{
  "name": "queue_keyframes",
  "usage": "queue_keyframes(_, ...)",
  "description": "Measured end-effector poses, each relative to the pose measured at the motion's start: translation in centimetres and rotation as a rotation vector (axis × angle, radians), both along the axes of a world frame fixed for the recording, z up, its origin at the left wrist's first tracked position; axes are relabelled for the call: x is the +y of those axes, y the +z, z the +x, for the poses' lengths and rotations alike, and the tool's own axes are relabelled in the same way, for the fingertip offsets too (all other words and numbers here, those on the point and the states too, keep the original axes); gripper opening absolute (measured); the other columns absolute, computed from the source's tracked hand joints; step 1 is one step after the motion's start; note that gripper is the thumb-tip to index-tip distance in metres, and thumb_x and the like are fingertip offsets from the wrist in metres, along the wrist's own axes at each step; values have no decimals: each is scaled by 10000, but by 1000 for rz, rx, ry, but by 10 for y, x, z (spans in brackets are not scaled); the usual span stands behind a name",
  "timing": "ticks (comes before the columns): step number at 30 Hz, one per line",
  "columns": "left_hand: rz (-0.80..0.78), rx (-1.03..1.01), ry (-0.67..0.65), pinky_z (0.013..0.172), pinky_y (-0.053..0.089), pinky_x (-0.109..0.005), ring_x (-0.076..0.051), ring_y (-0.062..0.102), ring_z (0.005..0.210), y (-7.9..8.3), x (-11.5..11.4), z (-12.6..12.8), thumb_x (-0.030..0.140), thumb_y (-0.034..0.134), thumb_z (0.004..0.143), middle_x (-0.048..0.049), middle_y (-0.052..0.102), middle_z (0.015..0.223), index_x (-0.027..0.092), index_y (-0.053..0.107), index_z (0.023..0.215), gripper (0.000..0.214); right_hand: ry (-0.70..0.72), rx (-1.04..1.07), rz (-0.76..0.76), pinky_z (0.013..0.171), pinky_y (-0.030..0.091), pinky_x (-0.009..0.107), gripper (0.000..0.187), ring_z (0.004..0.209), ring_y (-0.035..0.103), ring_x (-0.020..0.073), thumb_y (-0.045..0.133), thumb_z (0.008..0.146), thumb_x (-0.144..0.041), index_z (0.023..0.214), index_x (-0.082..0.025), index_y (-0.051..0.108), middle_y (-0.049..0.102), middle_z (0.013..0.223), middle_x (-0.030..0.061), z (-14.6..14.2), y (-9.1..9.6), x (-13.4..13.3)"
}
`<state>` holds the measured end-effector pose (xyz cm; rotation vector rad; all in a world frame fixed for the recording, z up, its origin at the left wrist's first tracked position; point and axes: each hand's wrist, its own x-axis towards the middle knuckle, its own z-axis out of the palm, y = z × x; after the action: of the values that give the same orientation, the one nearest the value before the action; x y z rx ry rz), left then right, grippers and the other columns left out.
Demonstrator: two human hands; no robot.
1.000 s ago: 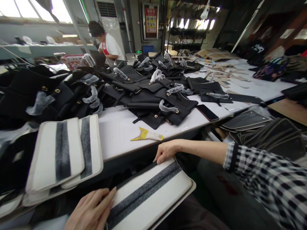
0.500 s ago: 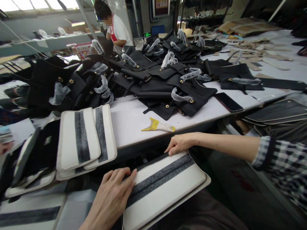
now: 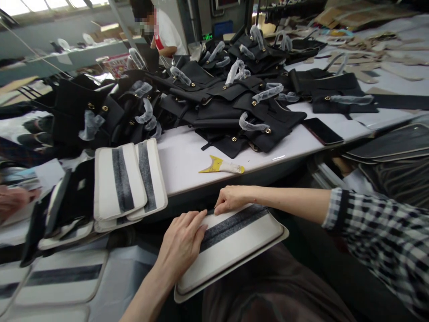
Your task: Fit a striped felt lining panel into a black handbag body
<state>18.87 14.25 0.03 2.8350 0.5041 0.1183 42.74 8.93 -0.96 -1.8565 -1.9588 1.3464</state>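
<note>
A white padded panel [image 3: 241, 243] with a dark grey fuzzy strip down its middle rests on my lap below the table edge. My left hand [image 3: 182, 241] lies flat on its near-left end, fingers stretched over the strip. My right hand [image 3: 231, 199], fingers curled, pinches the panel's far edge where the strip ends. A checked sleeve covers my right forearm.
A stack of similar white panels [image 3: 129, 181] lies on the white table [image 3: 187, 161] at left. A yellow-handled tool [image 3: 221, 166] sits near the front edge. Black bag pieces [image 3: 234, 107] pile behind, a phone [image 3: 322, 131] to the right. Another person [image 3: 161, 31] works at the far end.
My right hand slid left along the panel's far edge toward my left hand. My left hand moved further onto the panel. The view shifted slightly.
</note>
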Motion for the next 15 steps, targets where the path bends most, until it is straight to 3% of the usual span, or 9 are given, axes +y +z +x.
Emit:
queue_keyframes(3, 49, 65, -62, 803, 451, -386, -227, 570, 943, -1, -4, 9, 284, 414, 976, -71, 630, 1070, 214, 594, 1195, 292, -57, -71, 29, 669, 428, 284, 386, 838, 668, 256, 596, 798, -541, 922, -235, 796, 758, 877, 77, -9, 3, 0)
queue_keyframes(6, 34, 54, -35, 780, 446, -388, -223, 573, 908, -1, -10, 15, 295, 430, 972, -61, 630, 1029, 229, 614, 1160, 271, -126, -97, 88, 741, 457, 320, 369, 873, 672, 288, 622, 788, -550, 871, -236, 796, 755, 870, 90, -11, 7, -3)
queue_keyframes(9, -77, -46, 2, 810, 445, -388, -221, 571, 944, 1, -25, 17, 302, 465, 960, -60, 624, 1062, 241, 629, 1113, 233, -247, -79, 205, 890, 454, 338, 464, 1056, 634, 282, 520, 864, -590, 1123, -263, 724, 712, 1140, 63, 3, 7, -23)
queue_keyframes(10, -140, -84, -9, 832, 446, -383, -218, 569, 961, 2, -33, 19, 297, 468, 959, -61, 622, 1070, 237, 630, 1101, 224, -338, -43, 266, 943, 438, 334, 510, 1125, 603, 267, 454, 899, -604, 1218, -268, 668, 670, 1235, 47, 10, 5, -36)
queue_keyframes(12, -269, -138, -70, 866, 450, -362, -206, 566, 985, 3, -53, 24, 278, 466, 959, -63, 621, 1089, 231, 621, 1107, 219, -664, 87, 361, 1021, 402, 328, 574, 1213, 542, 240, 336, 945, -612, 1314, -251, 586, 617, 1315, 34, 24, -6, -69)
queue_keyframes(14, -357, -129, -147, 869, 454, -343, -193, 567, 975, 5, -73, 32, 264, 463, 960, -52, 627, 1091, 237, 617, 1104, 212, -1066, 223, 340, 1049, 395, 362, 622, 1238, 514, 254, 260, 965, -605, 1324, -200, 566, 624, 1287, 72, 30, -22, -105)
queue_keyframes(15, -374, -100, -179, 860, 455, -340, -191, 567, 960, 5, -83, 37, 261, 465, 959, -43, 634, 1077, 242, 620, 1088, 202, -1180, 244, 285, 1041, 408, 394, 652, 1239, 507, 275, 214, 975, -591, 1335, -162, 548, 618, 1278, 115, 27, -31, -122)
